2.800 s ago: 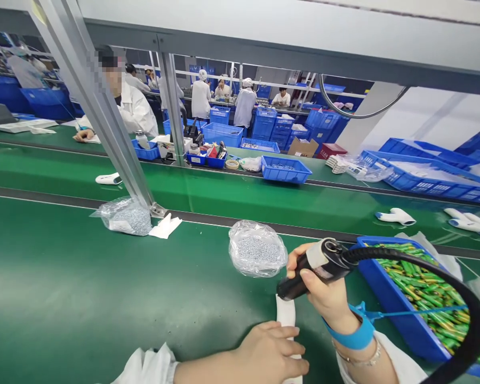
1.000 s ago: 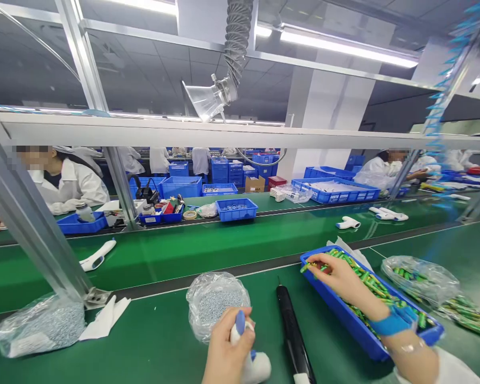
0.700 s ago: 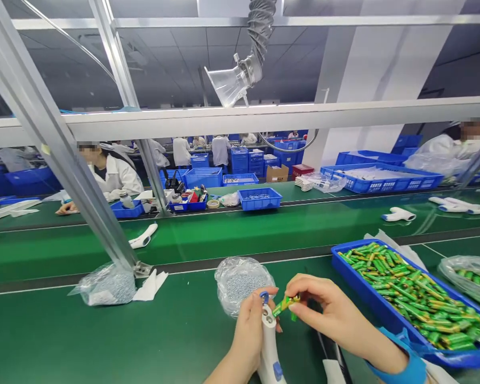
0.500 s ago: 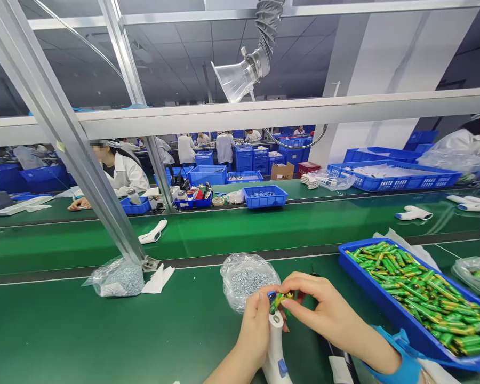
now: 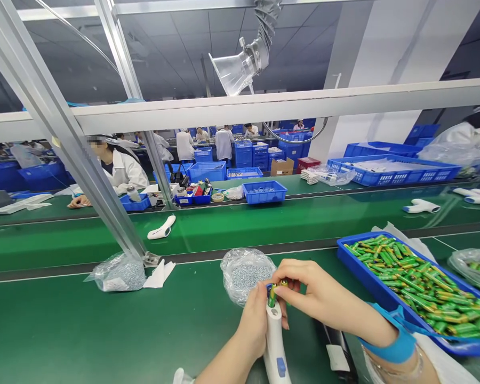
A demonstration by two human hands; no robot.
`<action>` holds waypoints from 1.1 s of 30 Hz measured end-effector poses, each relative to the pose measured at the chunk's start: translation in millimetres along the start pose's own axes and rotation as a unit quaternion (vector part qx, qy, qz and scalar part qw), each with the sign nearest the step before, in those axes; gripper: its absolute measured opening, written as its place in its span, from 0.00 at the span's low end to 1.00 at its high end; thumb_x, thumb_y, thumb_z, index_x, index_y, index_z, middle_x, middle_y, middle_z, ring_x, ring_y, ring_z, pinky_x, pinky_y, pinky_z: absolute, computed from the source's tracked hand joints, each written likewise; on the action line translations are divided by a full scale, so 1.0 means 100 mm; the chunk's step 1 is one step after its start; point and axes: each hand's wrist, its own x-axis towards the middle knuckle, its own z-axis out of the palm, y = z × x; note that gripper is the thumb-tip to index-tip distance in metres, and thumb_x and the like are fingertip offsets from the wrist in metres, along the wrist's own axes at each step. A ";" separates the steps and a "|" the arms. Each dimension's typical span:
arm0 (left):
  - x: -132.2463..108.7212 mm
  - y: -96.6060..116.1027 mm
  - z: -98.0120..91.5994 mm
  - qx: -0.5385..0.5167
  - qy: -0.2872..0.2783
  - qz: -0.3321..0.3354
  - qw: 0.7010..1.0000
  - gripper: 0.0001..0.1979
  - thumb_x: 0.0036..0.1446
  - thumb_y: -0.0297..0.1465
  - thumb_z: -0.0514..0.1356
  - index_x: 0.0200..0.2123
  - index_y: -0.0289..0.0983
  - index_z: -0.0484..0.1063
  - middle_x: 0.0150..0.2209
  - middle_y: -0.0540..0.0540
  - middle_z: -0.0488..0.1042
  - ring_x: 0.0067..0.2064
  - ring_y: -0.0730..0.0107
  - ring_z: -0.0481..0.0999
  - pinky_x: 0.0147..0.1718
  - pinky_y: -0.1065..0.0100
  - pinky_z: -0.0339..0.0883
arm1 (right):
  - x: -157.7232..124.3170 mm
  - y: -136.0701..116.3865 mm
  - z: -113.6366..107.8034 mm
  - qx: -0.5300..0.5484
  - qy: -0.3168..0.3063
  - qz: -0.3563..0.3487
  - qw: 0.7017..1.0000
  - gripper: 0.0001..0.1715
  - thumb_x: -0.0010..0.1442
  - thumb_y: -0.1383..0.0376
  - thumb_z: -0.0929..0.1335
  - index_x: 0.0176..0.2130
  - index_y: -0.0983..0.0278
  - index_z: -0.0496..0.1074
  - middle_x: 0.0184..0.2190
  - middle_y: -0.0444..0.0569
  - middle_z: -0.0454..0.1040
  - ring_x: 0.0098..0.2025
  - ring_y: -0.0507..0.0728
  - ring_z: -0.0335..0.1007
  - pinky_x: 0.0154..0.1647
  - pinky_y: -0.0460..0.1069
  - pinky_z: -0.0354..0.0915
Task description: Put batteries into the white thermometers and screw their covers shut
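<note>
Fingers [image 5: 282,285] of right hand [image 5: 324,298] pinch battery [image 5: 272,292] — left hand [image 5: 256,320] grips thermometer [image 5: 275,341].

This is a factory assembly line. Beyond the left hand [image 5: 255,326] and right hand [image 5: 324,298] runs a green conveyor belt [image 5: 304,218] carrying a white handheld device [image 5: 162,229]; right of the right hand sits a blue bin [image 5: 364,282] of green batteries [image 5: 416,277]. Farther ahead, workers [image 5: 122,168] in white coats sit among stacked blue crates [image 5: 244,154], and a fume extraction hood [image 5: 232,72] hangs above the aluminium framing [image 5: 240,109].
</note>
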 end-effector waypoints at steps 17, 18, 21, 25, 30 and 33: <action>0.03 0.04 -0.05 -0.077 -0.012 -0.089 0.993 0.34 0.37 0.61 0.60 0.15 0.32 0.65 0.09 0.53 0.60 0.11 0.80 0.60 0.14 0.76 0.47 | 0.10 -0.01 0.01 -0.001 0.040 -0.062 0.997 0.10 0.59 0.68 0.63 0.37 0.61 0.74 0.32 0.47 0.71 0.34 0.53 0.69 0.32 0.46 0.65; 0.03 0.06 -0.04 -0.077 -0.001 -0.085 0.993 0.34 0.37 0.61 0.60 0.14 0.32 0.65 0.09 0.53 0.60 0.12 0.81 0.60 0.15 0.76 0.48 | 0.09 0.01 0.02 0.014 0.050 -0.056 0.997 0.09 0.59 0.67 0.64 0.36 0.61 0.74 0.32 0.47 0.71 0.34 0.53 0.69 0.31 0.46 0.66; 0.01 0.13 -0.01 -0.064 0.043 -0.070 0.995 0.35 0.36 0.62 0.59 0.12 0.32 0.63 0.10 0.52 0.60 0.13 0.81 0.61 0.17 0.75 0.52 | 0.04 0.07 0.08 0.030 0.051 -0.038 0.998 0.08 0.59 0.67 0.64 0.35 0.61 0.73 0.34 0.48 0.71 0.36 0.54 0.69 0.32 0.47 0.67; -0.02 0.20 0.02 -0.043 0.077 -0.051 0.995 0.35 0.37 0.62 0.59 0.18 0.31 0.66 0.11 0.51 0.63 0.14 0.79 0.62 0.18 0.74 0.54 | -0.01 0.12 0.11 -0.015 0.030 -0.034 0.999 0.12 0.61 0.66 0.62 0.41 0.61 0.72 0.34 0.49 0.71 0.35 0.55 0.69 0.33 0.49 0.67; -0.03 0.20 0.04 -0.060 0.075 -0.029 0.995 0.34 0.36 0.59 0.63 0.30 0.32 0.68 0.14 0.53 0.67 0.14 0.78 0.64 0.17 0.75 0.56 | -0.03 0.15 0.11 -0.015 -0.029 -0.031 0.999 0.18 0.58 0.72 0.60 0.45 0.59 0.70 0.34 0.46 0.71 0.33 0.53 0.69 0.32 0.47 0.66; -0.02 0.18 0.03 -0.071 0.064 -0.020 0.995 0.33 0.38 0.58 0.63 0.32 0.32 0.68 0.15 0.53 0.68 0.14 0.78 0.64 0.16 0.76 0.56 | -0.04 0.19 0.13 0.003 0.031 -0.031 0.999 0.15 0.56 0.72 0.61 0.41 0.60 0.71 0.32 0.45 0.72 0.31 0.52 0.69 0.30 0.46 0.66</action>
